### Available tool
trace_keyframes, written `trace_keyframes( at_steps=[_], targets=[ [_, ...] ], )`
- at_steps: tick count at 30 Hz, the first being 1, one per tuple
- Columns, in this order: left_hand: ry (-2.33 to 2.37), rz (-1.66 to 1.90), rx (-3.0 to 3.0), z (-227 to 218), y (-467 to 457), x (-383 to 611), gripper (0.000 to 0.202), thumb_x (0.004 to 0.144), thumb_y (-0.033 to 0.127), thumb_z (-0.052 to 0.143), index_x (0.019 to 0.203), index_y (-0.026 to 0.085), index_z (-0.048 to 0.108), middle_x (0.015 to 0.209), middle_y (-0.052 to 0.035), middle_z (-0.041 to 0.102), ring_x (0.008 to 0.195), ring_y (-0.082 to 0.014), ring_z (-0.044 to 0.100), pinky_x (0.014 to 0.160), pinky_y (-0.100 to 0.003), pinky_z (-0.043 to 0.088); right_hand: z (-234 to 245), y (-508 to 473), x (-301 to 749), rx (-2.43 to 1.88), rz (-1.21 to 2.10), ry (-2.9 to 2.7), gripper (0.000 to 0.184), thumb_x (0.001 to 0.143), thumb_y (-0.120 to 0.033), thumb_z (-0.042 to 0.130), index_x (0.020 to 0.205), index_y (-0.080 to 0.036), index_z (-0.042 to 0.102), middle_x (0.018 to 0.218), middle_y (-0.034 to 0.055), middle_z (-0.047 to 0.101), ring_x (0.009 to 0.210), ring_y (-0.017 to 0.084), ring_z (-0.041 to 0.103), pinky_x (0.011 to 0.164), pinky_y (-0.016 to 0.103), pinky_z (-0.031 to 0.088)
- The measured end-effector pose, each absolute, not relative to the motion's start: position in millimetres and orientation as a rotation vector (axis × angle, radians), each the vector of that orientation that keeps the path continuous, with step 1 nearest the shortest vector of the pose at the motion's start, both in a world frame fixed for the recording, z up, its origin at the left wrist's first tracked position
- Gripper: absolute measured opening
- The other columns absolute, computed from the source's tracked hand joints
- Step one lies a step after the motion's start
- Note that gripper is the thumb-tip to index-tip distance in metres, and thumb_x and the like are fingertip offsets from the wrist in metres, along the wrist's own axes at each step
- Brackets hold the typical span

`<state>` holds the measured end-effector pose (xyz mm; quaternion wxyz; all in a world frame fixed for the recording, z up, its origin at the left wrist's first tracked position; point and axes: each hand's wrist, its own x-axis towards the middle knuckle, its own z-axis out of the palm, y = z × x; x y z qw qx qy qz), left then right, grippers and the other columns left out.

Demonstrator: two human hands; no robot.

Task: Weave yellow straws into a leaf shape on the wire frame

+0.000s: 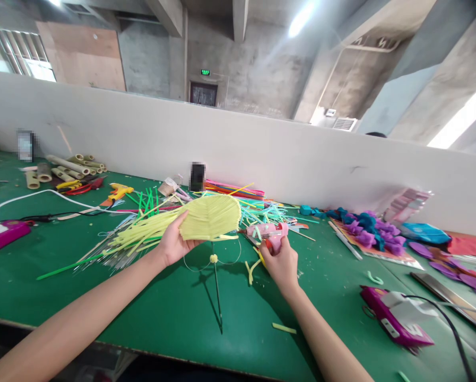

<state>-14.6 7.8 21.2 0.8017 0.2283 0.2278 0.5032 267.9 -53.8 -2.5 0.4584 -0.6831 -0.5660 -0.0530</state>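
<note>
Yellow panel [210, 216] held up over the worktop [162, 318], pinched at its left edge by the left hand [176, 241]. Right hand [280, 262] closed round the pink glue gun [267, 232]; hands well apart. Nozzle points at the panel's lower right corner; contact cannot be told.

Risks, as judged: if the gun is hot, a nudge could scorch or smear the panel. A strip [227, 237] at the lower edge may sit crooked if the left grip shifts. Below, the stem [217, 292], with its ball [213, 258] and thin wire [238, 256], could swing or snag; how it joins the panel is unclear.

Further out: offcuts [250, 272] near the right hand and the bundle [142, 233] behind the left could catch stray glue.
</note>
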Motion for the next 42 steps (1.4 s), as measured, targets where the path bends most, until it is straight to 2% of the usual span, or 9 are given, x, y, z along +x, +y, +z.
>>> trace_keyframes(
  at_steps=[15, 25, 37, 40, 42],
  targets=[
    [0.484, 1.076, 0.514, 18.2, 8.8, -15.4, 0.045, 0.092, 0.034, 0.051, 0.131, 0.011, 0.052, 0.100, -0.0134, 0.075, 0.080, -0.0261, 0.073, 0.065, -0.038, 0.062, -1.9, -53.5, 267.2, -1.700, -0.135, -1.386, 0.029, 0.074, -0.047, 0.057, 0.069, -0.025, 0.039, 0.051, -0.0056, 0.048, 0.045, 0.015, 0.045, 0.048, 0.026, 0.035],
    [0.495, 1.079, 0.509, 21.6, 7.0, -13.8, 0.038, 0.093, 0.034, 0.050, 0.122, 0.010, 0.057, 0.096, -0.0128, 0.075, 0.079, -0.0267, 0.073, 0.063, -0.039, 0.062, -1.9, -52.7, 266.8, -1.689, -0.129, -1.387, 0.033, 0.076, -0.048, 0.058, 0.068, -0.026, 0.034, 0.049, -0.0069, 0.045, 0.044, 0.014, 0.044, 0.048, 0.025, 0.034],
    [0.477, 1.076, 0.505, 17.7, 9.5, -15.4, 0.042, 0.092, 0.034, 0.051, 0.127, 0.012, 0.055, 0.100, -0.0133, 0.075, 0.082, -0.0266, 0.073, 0.067, -0.039, 0.062, -0.7, -52.1, 270.8, -1.683, -0.101, -1.419, 0.029, 0.073, -0.044, 0.058, 0.068, -0.025, 0.037, 0.049, -0.0068, 0.046, 0.045, 0.014, 0.043, 0.049, 0.025, 0.035],
    [0.491, 1.079, 0.498, 20.3, 8.1, -14.8, 0.044, 0.092, 0.034, 0.050, 0.130, 0.011, 0.052, 0.099, -0.0139, 0.074, 0.080, -0.0260, 0.073, 0.066, -0.038, 0.062, -2.9, -43.6, 283.2, -1.786, -0.055, -1.387, 0.029, 0.074, -0.051, 0.054, 0.077, -0.023, 0.048, 0.059, -0.0022, 0.055, 0.052, 0.017, 0.050, 0.052, 0.026, 0.038],
    [0.495, 1.080, 0.496, 21.0, 7.9, -14.4, 0.045, 0.092, 0.034, 0.050, 0.131, 0.011, 0.051, 0.098, -0.0143, 0.074, 0.080, -0.0259, 0.073, 0.065, -0.038, 0.062, -4.3, -36.4, 299.9, -1.897, -0.046, -1.336, 0.041, 0.074, -0.054, 0.053, 0.094, -0.018, 0.054, 0.076, 0.0047, 0.063, 0.065, 0.021, 0.058, 0.059, 0.029, 0.043]
  ],
)
